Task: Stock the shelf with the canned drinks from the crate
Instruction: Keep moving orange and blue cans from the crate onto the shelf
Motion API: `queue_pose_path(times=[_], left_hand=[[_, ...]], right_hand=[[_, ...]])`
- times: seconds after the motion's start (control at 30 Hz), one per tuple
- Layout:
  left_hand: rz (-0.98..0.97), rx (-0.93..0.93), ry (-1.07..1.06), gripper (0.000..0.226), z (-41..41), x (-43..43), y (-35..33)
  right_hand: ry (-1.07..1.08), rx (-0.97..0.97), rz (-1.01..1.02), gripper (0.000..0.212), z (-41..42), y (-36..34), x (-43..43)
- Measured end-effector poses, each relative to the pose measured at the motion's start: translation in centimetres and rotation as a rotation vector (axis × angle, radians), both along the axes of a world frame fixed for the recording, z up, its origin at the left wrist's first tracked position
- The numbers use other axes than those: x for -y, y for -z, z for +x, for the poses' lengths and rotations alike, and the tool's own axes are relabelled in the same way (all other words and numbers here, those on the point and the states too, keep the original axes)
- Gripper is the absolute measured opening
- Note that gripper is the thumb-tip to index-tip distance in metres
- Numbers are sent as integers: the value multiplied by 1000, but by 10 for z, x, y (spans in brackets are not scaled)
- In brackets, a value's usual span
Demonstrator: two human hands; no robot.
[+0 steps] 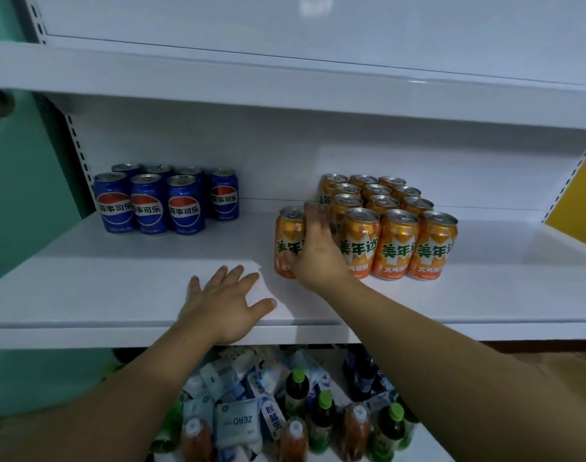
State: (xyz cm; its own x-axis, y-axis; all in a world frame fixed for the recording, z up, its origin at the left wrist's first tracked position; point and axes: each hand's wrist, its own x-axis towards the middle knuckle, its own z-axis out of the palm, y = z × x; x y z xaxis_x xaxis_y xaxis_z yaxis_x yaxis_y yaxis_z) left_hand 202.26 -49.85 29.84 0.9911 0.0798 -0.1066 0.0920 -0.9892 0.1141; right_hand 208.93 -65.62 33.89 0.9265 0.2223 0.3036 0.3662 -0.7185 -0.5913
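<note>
A white shelf (118,278) spans mid-frame against a green wall (25,195); blue cans (165,203) upper left, orange cans (395,228) centre-right. The right hand (315,251) grips an orange can (289,241) beside them; the left hand (225,305) lies flat, fingers spread, holding nothing

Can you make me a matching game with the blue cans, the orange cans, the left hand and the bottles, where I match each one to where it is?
Things:
1. blue cans
2. orange cans
3. left hand
4. bottles

Places:
A. lying flat on the front of the shelf, holding nothing
B. on the level below the shelf
C. left side of the shelf, near the back
D. right side of the shelf, in rows

Pairs: 1-C, 2-D, 3-A, 4-B
</note>
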Motion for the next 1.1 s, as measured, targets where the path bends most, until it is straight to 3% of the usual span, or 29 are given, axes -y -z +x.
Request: queue_pose_path(times=[0.13,0.27,0.63,0.87,1.1], left_hand=[[-9,23,5,76,1,0,1],[-22,41,15,76,2,-1,2],[-17,47,25,76,5,-7,6],[-15,-29,51,75,8,-10,4],[-3,6,70,75,8,-10,4]], right_hand=[[55,-95,144,96,29,7,-16],[128,-199,265,76,56,8,-29],[160,-172,333,59,118,18,-50],[173,-184,299,76,138,26,-57],[205,-212,255,71,155,29,-58]])
